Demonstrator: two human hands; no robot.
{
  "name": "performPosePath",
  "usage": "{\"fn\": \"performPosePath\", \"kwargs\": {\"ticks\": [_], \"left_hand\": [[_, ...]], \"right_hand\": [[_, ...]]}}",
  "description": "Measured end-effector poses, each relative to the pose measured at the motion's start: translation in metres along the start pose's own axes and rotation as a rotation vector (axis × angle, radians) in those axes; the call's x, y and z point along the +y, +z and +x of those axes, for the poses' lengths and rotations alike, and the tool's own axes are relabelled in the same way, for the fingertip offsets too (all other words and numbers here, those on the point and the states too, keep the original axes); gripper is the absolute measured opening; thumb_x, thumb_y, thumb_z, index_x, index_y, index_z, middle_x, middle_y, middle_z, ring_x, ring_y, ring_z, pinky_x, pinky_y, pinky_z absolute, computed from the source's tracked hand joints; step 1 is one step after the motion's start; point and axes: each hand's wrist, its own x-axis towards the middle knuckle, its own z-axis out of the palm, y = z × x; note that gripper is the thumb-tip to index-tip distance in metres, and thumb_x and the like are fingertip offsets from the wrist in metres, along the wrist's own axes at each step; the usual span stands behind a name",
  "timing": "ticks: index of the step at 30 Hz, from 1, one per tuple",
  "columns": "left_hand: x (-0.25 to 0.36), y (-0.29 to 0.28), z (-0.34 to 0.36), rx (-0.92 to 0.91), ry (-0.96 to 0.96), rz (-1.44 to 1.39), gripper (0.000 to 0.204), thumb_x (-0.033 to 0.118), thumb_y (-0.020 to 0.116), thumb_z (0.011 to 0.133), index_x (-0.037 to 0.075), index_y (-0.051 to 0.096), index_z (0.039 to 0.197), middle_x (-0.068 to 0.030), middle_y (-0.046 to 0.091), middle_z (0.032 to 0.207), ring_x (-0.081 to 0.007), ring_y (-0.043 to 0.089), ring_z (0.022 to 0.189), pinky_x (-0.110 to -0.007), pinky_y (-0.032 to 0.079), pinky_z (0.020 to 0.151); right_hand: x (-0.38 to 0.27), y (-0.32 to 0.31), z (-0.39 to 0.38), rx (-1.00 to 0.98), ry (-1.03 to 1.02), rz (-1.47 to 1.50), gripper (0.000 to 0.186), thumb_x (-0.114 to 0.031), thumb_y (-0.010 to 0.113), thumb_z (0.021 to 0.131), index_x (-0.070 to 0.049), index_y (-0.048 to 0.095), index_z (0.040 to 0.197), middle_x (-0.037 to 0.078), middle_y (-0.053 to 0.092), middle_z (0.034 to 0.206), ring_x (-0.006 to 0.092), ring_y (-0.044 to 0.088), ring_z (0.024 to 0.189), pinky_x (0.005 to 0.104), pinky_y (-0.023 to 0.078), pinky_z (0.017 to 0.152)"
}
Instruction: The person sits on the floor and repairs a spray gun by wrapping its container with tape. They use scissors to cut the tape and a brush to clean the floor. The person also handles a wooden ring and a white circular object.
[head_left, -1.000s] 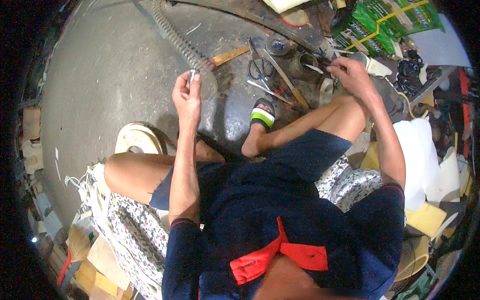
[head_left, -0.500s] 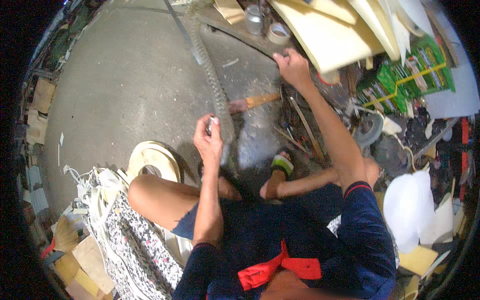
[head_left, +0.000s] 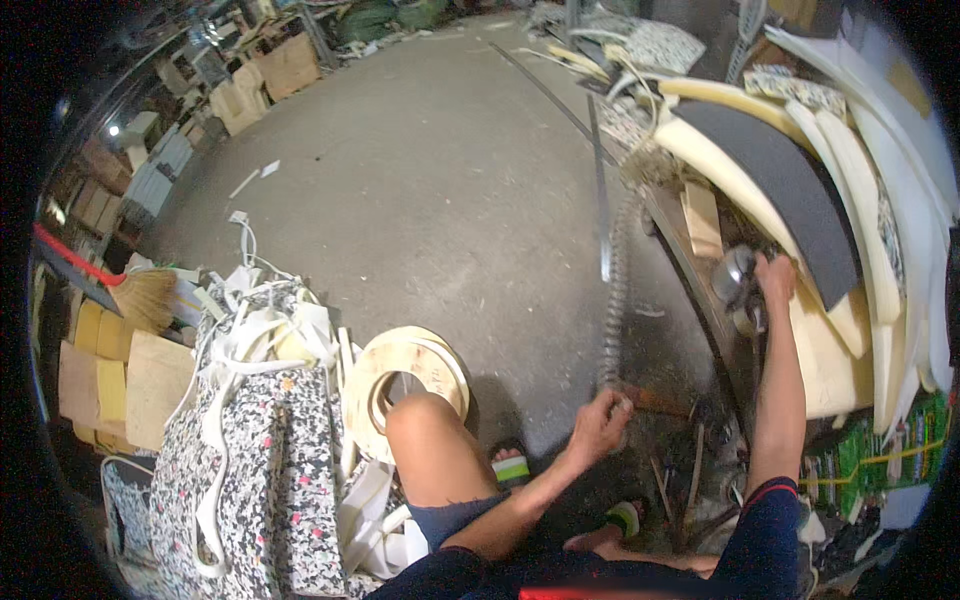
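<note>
My right hand (head_left: 776, 278) is closed on a spray gun with a rounded silver cup (head_left: 735, 268), beside the pale foam sheets (head_left: 825, 365) at the right. Its trigger and handle are partly hidden by my fingers. My left hand (head_left: 602, 424) is closed in a pinch over the floor, at the lower end of a grey coiled hose (head_left: 615, 310). A small metal fitting showed between these fingers earlier; now they mostly cover it. Just right of this hand lies a brown wooden-handled tool (head_left: 655, 402).
Beside my left knee are stacked pale rings (head_left: 430, 365) and a speckled foam block (head_left: 250, 480) with white strips. A broom (head_left: 145, 298) stands at far left. Green packages (head_left: 880, 445) lie at right. A dark curved sheet (head_left: 775, 180) lies on the foam.
The view has swung up and left. My right hand, earlier near the low board's edge, now grips the spray gun. My left hand stays pinched, now by the hose's lower end.
</note>
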Motion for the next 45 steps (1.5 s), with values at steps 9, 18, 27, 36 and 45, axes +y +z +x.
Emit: {"fn": "performPosePath", "kwargs": {"ticks": [9, 18, 27, 36, 45], "left_hand": [[0.008, -0.019, -0.005, 0.093, 0.196, -0.138, 0.025, 0.024, 0.054, 0.096, 0.0, 0.059, 0.1, -0.0185, 0.063, 0.082, -0.0243, 0.063, 0.073, -0.036, 0.048, 0.067], [0.02, 0.0, -0.032, -0.046, 0.186, -0.168, 0.025, 0.024, 0.053, 0.094, 0.0, 0.056, 0.093, -0.0129, 0.056, 0.072, -0.0197, 0.054, 0.068, -0.036, 0.046, 0.064], [0.085, 0.008, -0.082, -0.232, 0.344, -0.51, 0.032, 0.034, 0.048, 0.098, 0.003, 0.053, 0.093, 0.0036, 0.044, 0.067, -0.0056, 0.039, 0.058, -0.023, 0.032, 0.052], [0.119, -0.002, -0.098, -0.294, 0.424, -0.612, 0.029, 0.032, 0.049, 0.094, 0.003, 0.053, 0.093, 0.0028, 0.043, 0.065, -0.0051, 0.037, 0.055, -0.023, 0.029, 0.049], [0.133, 0.001, -0.108, -0.38, 0.447, -0.71, 0.03, 0.032, 0.049, 0.094, 0.002, 0.053, 0.095, 0.003, 0.044, 0.068, -0.0043, 0.035, 0.055, -0.022, 0.027, 0.05]], "right_hand": [[0.008, -0.004, -0.061, 0.086, -0.116, 0.053, 0.034, -0.029, 0.062, 0.088, 0.004, 0.066, 0.093, 0.029, 0.066, 0.096, 0.0444, 0.064, 0.093, 0.051, 0.051, 0.081], [0.011, -0.114, -0.179, 0.034, -0.422, 0.314, 0.041, -0.034, 0.06, 0.086, 0.005, 0.065, 0.099, 0.032, 0.064, 0.087, 0.0472, 0.063, 0.086, 0.0483, 0.05, 0.077], [-0.028, -0.27, -0.283, 0.077, -0.644, 0.767, 0.02, -0.015, 0.06, 0.087, 0.004, 0.064, 0.093, 0.009, 0.065, 0.079, 0.0144, 0.056, 0.074, 0.0307, 0.045, 0.07], [-0.039, -0.312, -0.321, -0.005, -0.62, 0.835, 0.021, -0.015, 0.059, 0.088, 0.004, 0.065, 0.095, 0.005, 0.064, 0.079, 0.0101, 0.056, 0.071, 0.0273, 0.046, 0.064], [-0.037, -0.333, -0.325, -0.013, -0.545, 0.809, 0.017, -0.014, 0.058, 0.089, 0.001, 0.064, 0.09, -0.002, 0.056, 0.068, 0.0057, 0.048, 0.058, 0.0233, 0.036, 0.049]]}}
